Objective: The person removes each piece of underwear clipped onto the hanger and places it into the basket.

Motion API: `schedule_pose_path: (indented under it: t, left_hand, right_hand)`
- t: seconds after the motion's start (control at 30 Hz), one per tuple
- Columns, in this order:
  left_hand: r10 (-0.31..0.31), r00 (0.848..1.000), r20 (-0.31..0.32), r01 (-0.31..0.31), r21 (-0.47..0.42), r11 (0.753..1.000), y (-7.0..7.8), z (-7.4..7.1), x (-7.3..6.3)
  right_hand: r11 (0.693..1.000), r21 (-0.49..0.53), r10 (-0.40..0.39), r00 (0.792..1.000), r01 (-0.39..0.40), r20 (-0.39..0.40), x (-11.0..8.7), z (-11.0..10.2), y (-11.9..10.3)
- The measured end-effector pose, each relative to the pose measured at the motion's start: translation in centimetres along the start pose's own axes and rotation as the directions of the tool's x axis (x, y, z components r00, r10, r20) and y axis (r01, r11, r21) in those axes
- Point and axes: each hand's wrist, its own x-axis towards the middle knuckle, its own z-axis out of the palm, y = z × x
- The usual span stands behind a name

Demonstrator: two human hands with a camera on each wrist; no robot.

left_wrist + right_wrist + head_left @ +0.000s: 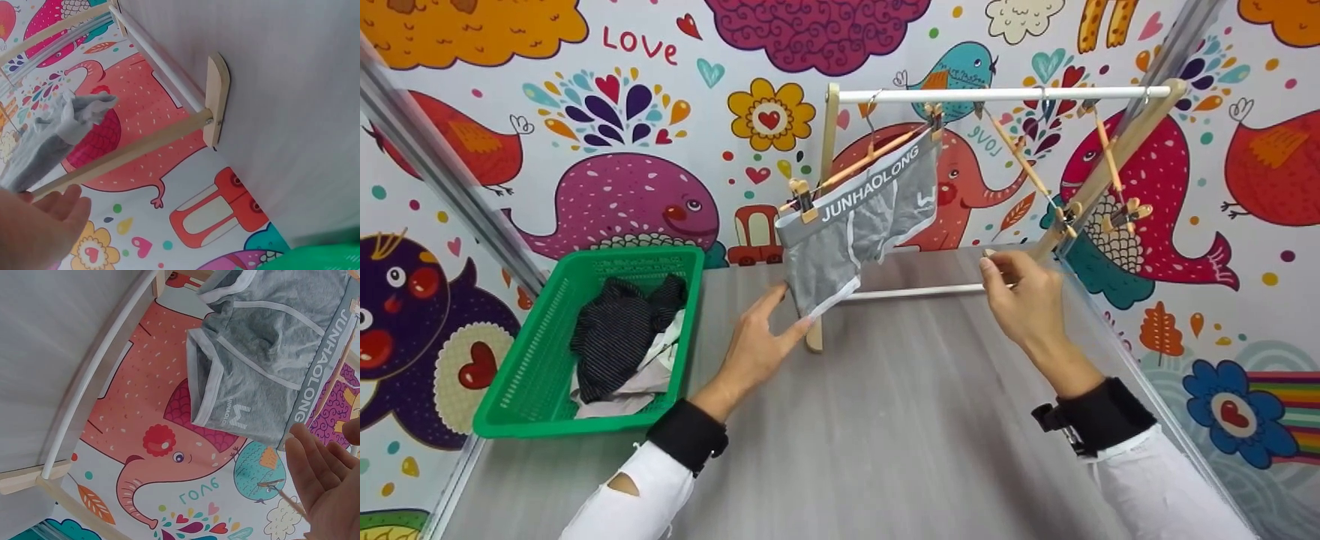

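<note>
Here are the grey underpants (877, 206), hanging from a hanger (847, 171) on the white top rod (1005, 94), toward its left end. A clip (808, 204) grips one end of the waistband (851, 193), a second clip (935, 121) the other. The waistband is the long axis, and in the head view it runs on a slant: left end low, right end high, the lettering climbing with it. Leg openings point downward, lettered front toward the person.

On the left, the left hand (757, 341) is open, thumb and fingers spread at the lower left corner of the cloth, touching its edge; any pinch is hard to make out. And the right hand (1031, 300)! Lifted to the right of the underpants, fingers loosely bent, nothing visible in its grasp.

Over to the right, two bare hangers, one (1020, 154) nearer the underpants, the other (1108, 150) farther along, both tilting downward. Far left, a green basket (570, 429) holds a dark striped garment (615, 337) and paler cloth (619, 405).
</note>
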Motion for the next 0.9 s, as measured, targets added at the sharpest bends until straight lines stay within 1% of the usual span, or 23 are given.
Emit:
schedule_pose_path:
  t: [0.07, 0.13, 0.3, 0.43, 0.57, 0.63, 0.77, 0.83, 0.9]
  left_hand:
    - [0.022, 1.0, 0.011, -0.022, -0.005, 1.0, 0.2, 0.3, -0.2]
    - [0.028, 0.999, 0.023, -0.028, -0.008, 1.0, 0.4, 0.5, -0.4]
    - [0.047, 0.997, 0.058, -0.049, 0.033, 0.998, 0.9, 1.1, -0.9]
    - [0.096, 0.991, 0.091, -0.102, 0.06, 0.993, 1.2, 1.4, -1.3]
    - [0.148, 0.983, 0.112, -0.156, 0.061, 0.986, 1.5, 1.6, -1.6]
    - [0.155, 0.981, 0.118, -0.163, 0.061, 0.985, 1.5, 1.7, -1.7]
    - [0.144, 0.981, 0.128, -0.153, 0.062, 0.986, 1.6, 1.7, -2.0]
    - [0.155, 0.98, 0.127, -0.164, 0.068, 0.984, 1.5, 1.7, -2.1]
    - [0.161, 0.979, 0.127, -0.172, 0.075, 0.982, 1.3, 1.7, -2.2]
  right_hand:
    - [1.0, 0.008, -0.004, 1.0, 0.004, 0.006, 0.0, 0.3, -0.3]
    - [1.0, 0.016, -0.007, 1.0, 0.007, 0.016, 0.0, 0.5, -0.6]
    - [0.999, 0.028, -0.026, 0.999, 0.025, 0.033, 0.1, 1.0, -1.1]
    - [0.998, 0.043, -0.044, 0.998, 0.043, 0.039, 0.3, 1.2, -1.4]
    - [0.997, 0.06, -0.047, 0.998, 0.045, 0.044, 0.4, 1.2, -1.8]
    - [0.997, 0.063, -0.051, 0.998, 0.048, 0.045, 0.5, 1.3, -2.0]
    - [0.996, 0.069, -0.065, 0.996, 0.062, 0.054, 0.7, 1.5, -2.8]
    - [0.995, 0.083, -0.059, 0.996, 0.053, 0.07, 0.8, 1.6, -3.2]
    - [0.995, 0.098, -0.037, 0.995, 0.028, 0.097, 0.9, 1.7, -3.8]
